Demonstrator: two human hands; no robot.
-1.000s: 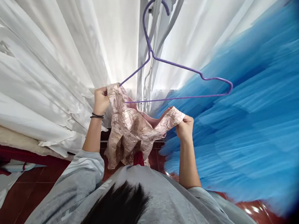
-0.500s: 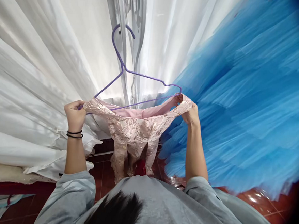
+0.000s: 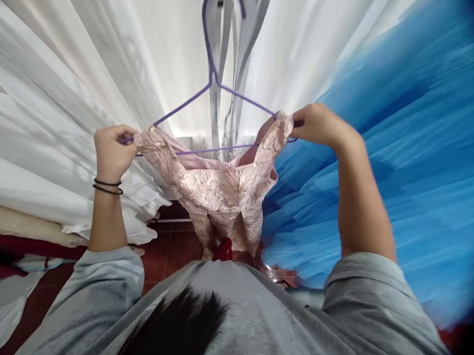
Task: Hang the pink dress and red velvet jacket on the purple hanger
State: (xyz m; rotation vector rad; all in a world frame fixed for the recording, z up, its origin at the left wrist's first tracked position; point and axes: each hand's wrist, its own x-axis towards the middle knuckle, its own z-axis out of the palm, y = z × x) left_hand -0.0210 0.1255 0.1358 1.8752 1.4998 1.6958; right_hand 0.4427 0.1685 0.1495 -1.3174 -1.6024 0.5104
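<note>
A pink dress (image 3: pixel 215 189) with a shiny floral pattern hangs between my hands, its neckline open toward me. The purple hanger (image 3: pixel 185 104) runs inside both shoulders, its hook up by the grey metal frame. My left hand (image 3: pixel 115 150), with two black bands at the wrist, is closed at the hanger's left end and the edge of the left shoulder. At the other shoulder, my right hand (image 3: pixel 319 126) pinches the dress edge from outside, by the hanger's right end. Some of its fingertips are hidden.
White draped cloth (image 3: pixel 65 79) fills the left and back. A grey metal frame (image 3: pixel 246 43) stands behind the hanger. On the right spreads a large blue ruffled tulle skirt (image 3: pixel 423 185). Dark red tiles (image 3: pixel 161 253) cover the floor.
My right hand has come out of the right shoulder opening to its outer side, and the hanger's right part now passes through that shoulder. Hanger and dress appear higher in view.
</note>
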